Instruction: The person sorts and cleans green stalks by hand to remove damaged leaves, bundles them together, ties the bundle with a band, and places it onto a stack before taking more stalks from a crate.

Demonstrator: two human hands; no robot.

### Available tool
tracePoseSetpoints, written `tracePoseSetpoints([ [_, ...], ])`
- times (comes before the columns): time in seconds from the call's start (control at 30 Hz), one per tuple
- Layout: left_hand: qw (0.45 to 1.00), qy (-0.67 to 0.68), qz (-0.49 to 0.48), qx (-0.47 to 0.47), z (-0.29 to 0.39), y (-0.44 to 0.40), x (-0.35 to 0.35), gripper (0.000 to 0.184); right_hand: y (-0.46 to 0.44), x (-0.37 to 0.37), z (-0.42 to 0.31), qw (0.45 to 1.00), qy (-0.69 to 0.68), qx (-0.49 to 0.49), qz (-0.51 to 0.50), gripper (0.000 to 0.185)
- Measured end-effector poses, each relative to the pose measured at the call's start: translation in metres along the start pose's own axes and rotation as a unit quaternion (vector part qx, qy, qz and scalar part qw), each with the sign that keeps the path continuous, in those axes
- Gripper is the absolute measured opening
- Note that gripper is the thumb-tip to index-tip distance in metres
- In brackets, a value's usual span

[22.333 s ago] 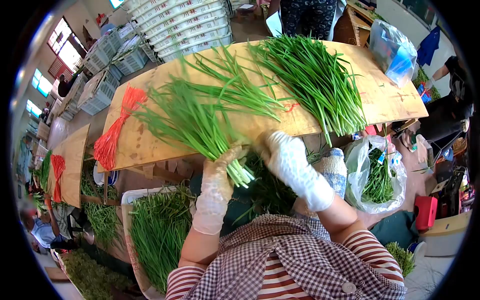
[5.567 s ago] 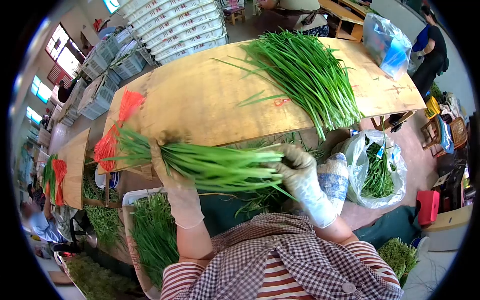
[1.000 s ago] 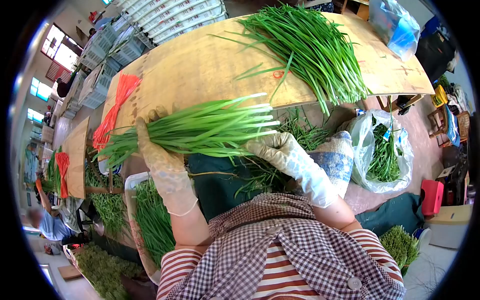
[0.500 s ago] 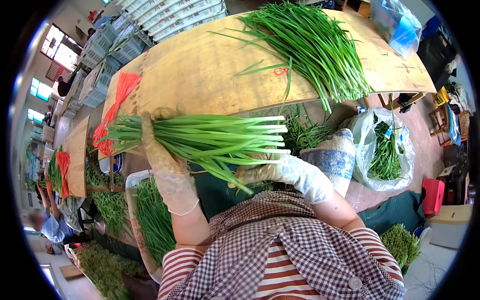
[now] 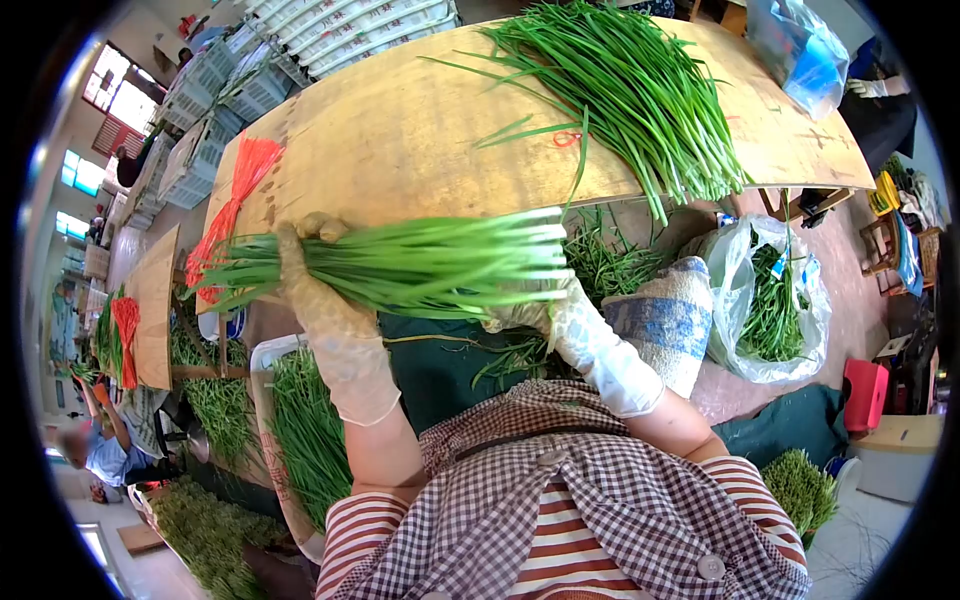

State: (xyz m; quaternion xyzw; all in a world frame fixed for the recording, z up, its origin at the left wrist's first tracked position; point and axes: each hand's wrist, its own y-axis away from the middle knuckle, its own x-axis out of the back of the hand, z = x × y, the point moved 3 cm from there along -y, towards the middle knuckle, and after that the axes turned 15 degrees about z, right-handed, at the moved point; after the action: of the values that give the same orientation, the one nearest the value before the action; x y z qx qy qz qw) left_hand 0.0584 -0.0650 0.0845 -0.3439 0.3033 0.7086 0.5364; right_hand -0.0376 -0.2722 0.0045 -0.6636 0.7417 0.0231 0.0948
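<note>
A bunch of garlic chives (image 5: pixel 420 262) lies sideways before me, leafy tips to the left and pale stem ends to the right, blurred by motion. My left hand (image 5: pixel 318 298), in a stained translucent glove, is wrapped round the leafy part. Just below the pale ends is my right hand (image 5: pixel 545 318), gloved too; the bunch partly hides its fingers, and whether they grip any stems is unclear. Beneath the bunch, a thin yellowish leaf (image 5: pixel 435 339) and some loose green leaves (image 5: pixel 515 362) show over the dark green cloth (image 5: pixel 420 375).
A big pile of chives (image 5: pixel 640 110) lies on the wooden table (image 5: pixel 400 130), with red ties (image 5: pixel 240 205) at its left end. Below it are a plastic bag of greens (image 5: pixel 770 310), a woven sack (image 5: pixel 665 310) and a tub of chives (image 5: pixel 305 430). Another person (image 5: pixel 110 445) works at far left.
My right hand has moved up and right, close under the stem ends. The leaf that hung down by its fingers is gone from there; loose leaves now show below. My left hand keeps its hold.
</note>
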Motion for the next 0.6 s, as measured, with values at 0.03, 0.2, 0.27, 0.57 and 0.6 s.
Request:
tracePoseSetpoints([
  [0.03, 1.000, 0.004, -0.008, -0.015, 0.000, -0.003, 0.001, 0.028, 0.001, 0.000, -0.003, 0.999, -0.028, -0.043, 0.007, 0.030],
  [0.2, 0.994, 0.013, 0.104, -0.001, 0.006, -0.004, -0.008, 0.028, 0.011, 0.019, -0.009, 0.981, -0.076, -0.178, -0.010, 0.021],
  [0.27, 0.995, 0.003, 0.098, 0.011, 0.009, -0.011, -0.001, 0.027, 0.016, 0.035, 0.008, 0.970, -0.112, -0.215, 0.004, 0.020],
  [0.57, 0.980, -0.061, 0.187, 0.017, 0.025, 0.004, -0.023, 0.030, -0.013, 0.024, 0.089, 0.920, 0.390, 0.009, -0.037, 0.073],
  [0.6, 0.985, -0.049, 0.162, 0.019, 0.024, 0.006, -0.024, 0.029, -0.025, 0.002, 0.098, 0.932, 0.359, -0.011, -0.053, 0.077],
])
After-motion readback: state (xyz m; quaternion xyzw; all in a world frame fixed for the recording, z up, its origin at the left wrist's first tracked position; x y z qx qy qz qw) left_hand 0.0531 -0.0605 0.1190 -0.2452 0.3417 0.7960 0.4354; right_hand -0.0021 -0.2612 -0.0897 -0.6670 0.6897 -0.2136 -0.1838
